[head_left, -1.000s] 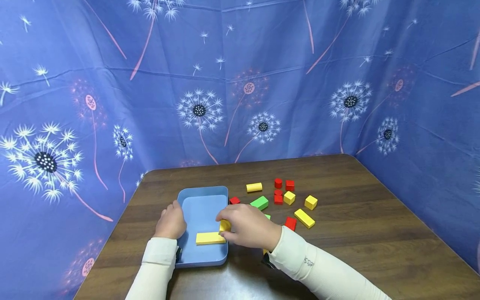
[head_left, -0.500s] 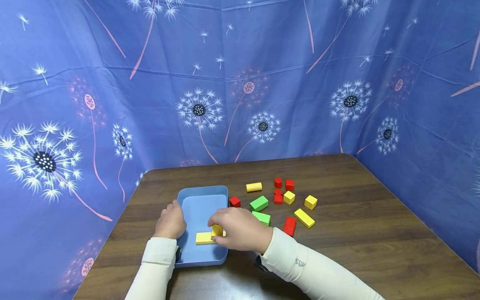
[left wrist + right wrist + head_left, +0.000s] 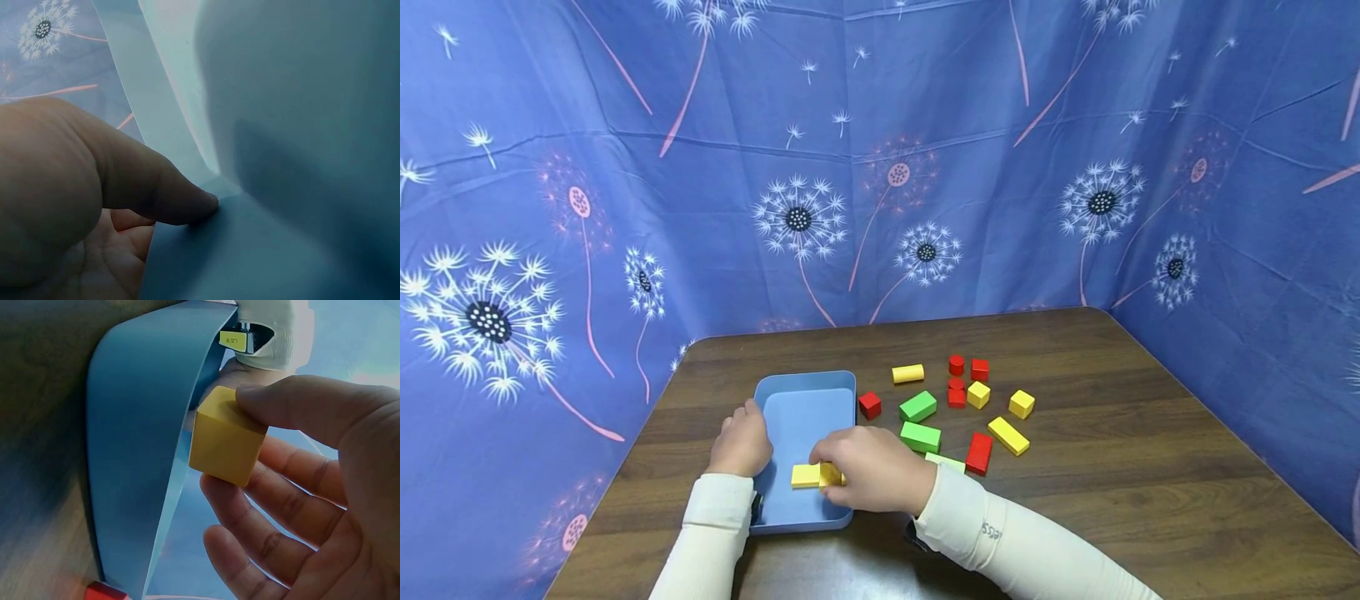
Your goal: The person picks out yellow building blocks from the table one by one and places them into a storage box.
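Observation:
A blue tray [image 3: 801, 421] lies on the wooden table. My left hand [image 3: 741, 442] grips its left wall; in the left wrist view the thumb [image 3: 169, 194] presses the inside and the other fingers are behind the wall. My right hand [image 3: 876, 471] reaches over the right rim and pinches a yellow cube [image 3: 225, 440] between thumb and fingers. Below that hand a flat yellow block [image 3: 805, 476] lies in the tray, its right part mostly covered. Whether the cube touches this block, I cannot tell.
Right of the tray are a red cube [image 3: 869, 405], green blocks [image 3: 921, 437], a pale green block [image 3: 946, 462] and a red block [image 3: 979, 453]. Farther back lie a yellow cylinder [image 3: 907, 374], yellow cubes [image 3: 1022, 404] and several red pieces. A patterned blue cloth [image 3: 880, 167] hangs behind.
With the yellow cube, my right hand has moved left and slightly lower over the flat yellow block. Green blocks it covered now show. The left hand stays on the tray.

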